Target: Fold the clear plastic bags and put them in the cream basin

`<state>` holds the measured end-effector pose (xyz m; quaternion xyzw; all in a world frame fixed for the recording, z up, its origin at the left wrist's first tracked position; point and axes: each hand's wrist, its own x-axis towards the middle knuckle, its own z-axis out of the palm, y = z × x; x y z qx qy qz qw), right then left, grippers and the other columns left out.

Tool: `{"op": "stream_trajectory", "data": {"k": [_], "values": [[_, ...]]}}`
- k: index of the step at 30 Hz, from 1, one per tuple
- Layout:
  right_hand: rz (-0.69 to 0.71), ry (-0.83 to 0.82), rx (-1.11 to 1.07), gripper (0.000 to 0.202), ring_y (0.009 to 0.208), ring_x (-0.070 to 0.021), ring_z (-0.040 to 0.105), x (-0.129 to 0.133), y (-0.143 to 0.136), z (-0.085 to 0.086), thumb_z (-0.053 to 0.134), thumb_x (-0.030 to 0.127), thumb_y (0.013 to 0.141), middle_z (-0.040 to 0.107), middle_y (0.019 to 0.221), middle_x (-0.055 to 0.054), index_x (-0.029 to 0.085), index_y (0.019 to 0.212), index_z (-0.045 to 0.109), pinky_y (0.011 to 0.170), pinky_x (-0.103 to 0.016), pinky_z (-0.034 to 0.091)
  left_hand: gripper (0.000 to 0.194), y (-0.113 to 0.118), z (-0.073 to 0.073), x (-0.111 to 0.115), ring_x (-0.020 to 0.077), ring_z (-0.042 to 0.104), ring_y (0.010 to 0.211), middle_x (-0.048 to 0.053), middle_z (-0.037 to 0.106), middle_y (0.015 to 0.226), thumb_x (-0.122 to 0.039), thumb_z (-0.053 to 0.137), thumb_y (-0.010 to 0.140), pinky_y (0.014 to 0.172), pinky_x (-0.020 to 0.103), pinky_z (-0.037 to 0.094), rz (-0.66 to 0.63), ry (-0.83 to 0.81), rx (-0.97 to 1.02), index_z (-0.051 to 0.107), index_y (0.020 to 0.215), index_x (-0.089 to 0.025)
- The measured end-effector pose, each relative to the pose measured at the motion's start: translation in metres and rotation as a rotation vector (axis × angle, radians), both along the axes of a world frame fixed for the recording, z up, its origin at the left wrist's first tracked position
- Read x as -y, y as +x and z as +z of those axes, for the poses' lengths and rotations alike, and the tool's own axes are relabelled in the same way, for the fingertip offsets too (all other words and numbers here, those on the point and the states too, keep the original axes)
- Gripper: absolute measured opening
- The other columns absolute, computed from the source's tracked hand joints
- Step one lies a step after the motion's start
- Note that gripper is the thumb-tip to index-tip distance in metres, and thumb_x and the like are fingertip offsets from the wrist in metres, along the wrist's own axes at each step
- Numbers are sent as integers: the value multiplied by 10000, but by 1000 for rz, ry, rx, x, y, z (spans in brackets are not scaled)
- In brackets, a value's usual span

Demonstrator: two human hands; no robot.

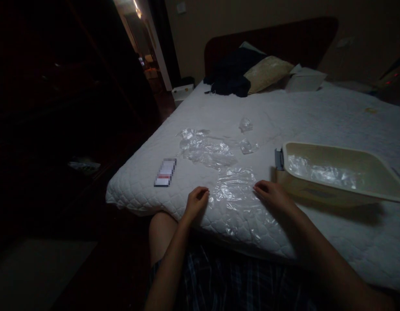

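A clear plastic bag (237, 188) lies spread on the white quilted bed near its front edge. My left hand (197, 202) is at the bag's left edge, fingertips pinched together on the plastic. At the opposite edge my right hand (270, 193) pinches the plastic with thumb and fingers. Beyond the bag lies a crumpled heap of clear plastic (208, 149). Two smaller crumpled pieces, one farther back (245, 125) and one nearer (247, 146), rest to its right.
To the right stands a cream plastic bin (335, 194) with shiny clear plastic inside. A phone with a blurred screen (165, 172) lies at the left on the bed (148, 190). Dark cloth (234, 71), a tan pillow (267, 73) and a headboard (271, 41) are at the back.
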<state>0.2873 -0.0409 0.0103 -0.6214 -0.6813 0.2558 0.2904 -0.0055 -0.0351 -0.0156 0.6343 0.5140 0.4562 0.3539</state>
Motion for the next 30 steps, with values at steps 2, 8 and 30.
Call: {"op": "stream_trajectory", "data": {"k": [2, 8, 30], "values": [[43, 3, 184, 252, 606, -171, 571, 2, -4, 9, 471, 366, 787, 635, 682, -51, 164, 758, 619, 543, -263, 388, 171, -3, -5, 3, 151, 576, 758, 34, 625, 780, -294, 536, 742, 711, 276, 461, 15, -20, 20, 624, 803, -161], [73, 234, 513, 175, 738, -191, 561, 17, -45, 32, 459, 250, 807, 618, 809, -84, 170, 844, 611, 662, -291, 386, 128, -4, -10, 7, 141, 560, 751, 23, 608, 772, -258, 525, 743, 724, 273, 453, -11, 30, -4, 616, 758, -169], [399, 102, 403, 130, 760, -180, 549, 31, -152, 13, 453, 166, 804, 605, 813, -77, 153, 837, 578, 676, -280, 387, 128, -11, -19, 2, 148, 563, 816, 38, 607, 835, -190, 518, 747, 762, 288, 457, -42, 22, 131, 614, 829, -168]]}}
